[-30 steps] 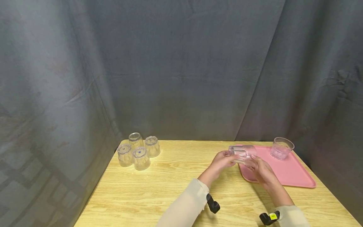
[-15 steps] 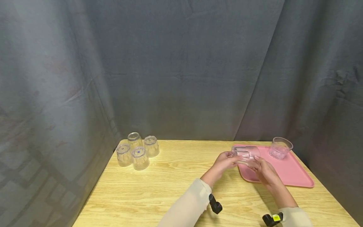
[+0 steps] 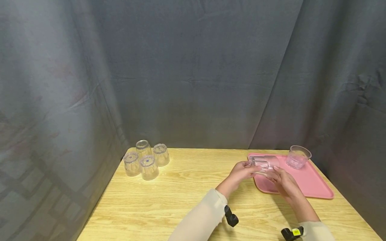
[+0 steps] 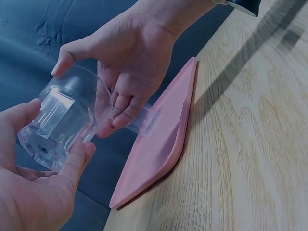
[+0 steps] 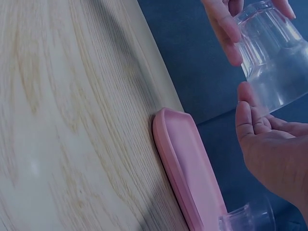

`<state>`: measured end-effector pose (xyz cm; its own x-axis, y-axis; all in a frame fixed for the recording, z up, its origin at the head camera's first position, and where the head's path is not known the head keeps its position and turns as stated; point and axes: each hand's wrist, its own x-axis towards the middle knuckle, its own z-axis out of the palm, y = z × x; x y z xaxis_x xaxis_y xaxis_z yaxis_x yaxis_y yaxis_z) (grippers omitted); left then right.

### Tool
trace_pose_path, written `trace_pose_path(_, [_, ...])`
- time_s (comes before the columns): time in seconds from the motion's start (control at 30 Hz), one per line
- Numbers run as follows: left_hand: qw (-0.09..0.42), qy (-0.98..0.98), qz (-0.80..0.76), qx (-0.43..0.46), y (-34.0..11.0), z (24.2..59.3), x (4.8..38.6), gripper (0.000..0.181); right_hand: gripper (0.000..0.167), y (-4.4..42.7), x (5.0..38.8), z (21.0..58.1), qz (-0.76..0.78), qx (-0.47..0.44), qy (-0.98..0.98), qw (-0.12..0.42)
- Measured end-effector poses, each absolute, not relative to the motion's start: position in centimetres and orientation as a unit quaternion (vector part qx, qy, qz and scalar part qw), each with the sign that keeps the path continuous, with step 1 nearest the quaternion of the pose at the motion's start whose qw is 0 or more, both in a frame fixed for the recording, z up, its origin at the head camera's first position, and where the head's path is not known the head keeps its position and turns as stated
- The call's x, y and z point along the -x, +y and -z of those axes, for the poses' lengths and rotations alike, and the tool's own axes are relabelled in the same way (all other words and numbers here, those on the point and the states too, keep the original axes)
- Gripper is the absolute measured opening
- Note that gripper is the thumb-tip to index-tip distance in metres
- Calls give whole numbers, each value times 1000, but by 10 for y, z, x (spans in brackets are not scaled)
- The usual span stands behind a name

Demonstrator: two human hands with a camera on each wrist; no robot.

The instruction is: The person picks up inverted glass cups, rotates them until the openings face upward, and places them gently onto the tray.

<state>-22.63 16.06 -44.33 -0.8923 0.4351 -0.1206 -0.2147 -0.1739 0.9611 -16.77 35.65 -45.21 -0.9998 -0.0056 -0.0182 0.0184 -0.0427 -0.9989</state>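
Note:
Both hands hold one clear glass (image 3: 266,163) on its side above the left part of the pink tray (image 3: 310,182). The left hand (image 3: 241,172) grips the base end, thumb on one side and fingers on the other, as the left wrist view shows with the glass (image 4: 57,115). At the rim end, the right hand (image 3: 285,183) has its thumb and fingers around the glass; in the right wrist view its fingers lie under the wall of the glass (image 5: 274,53). Another clear glass (image 3: 297,160) stands upright at the tray's back.
Several clear glasses stand upside down close together at the table's back left, among them a front one (image 3: 149,169) and a right one (image 3: 161,155). Grey curtains (image 3: 193,73) hang behind and at both sides of the wooden table (image 3: 181,197).
Both hands and the glass between them have moved slightly to the right, further over the tray. The grip looks much the same, and the other glasses have stayed in place.

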Motion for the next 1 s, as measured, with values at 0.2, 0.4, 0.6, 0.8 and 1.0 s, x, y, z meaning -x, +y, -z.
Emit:
trace_pose_path(0.2, [210, 608, -760, -89, 166, 445, 225, 58, 28, 359, 164, 452, 727, 3, 687, 0])
trace_pose_path(0.4, [208, 606, -763, -87, 171, 446, 225, 59, 27, 362, 161, 453, 722, 6, 692, -3])
trace_pose_path(0.6, [202, 610, -761, -90, 175, 447, 226, 54, 28, 365, 160, 452, 730, 7, 683, -9])
trace_pose_path(0.8, [206, 612, -758, -89, 178, 448, 224, 52, 24, 368, 157, 451, 715, -11, 699, -3])
trace_pose_path(1.0, [206, 611, -760, -83, 183, 447, 222, 50, 25, 371, 156, 453, 723, -1, 691, -19])
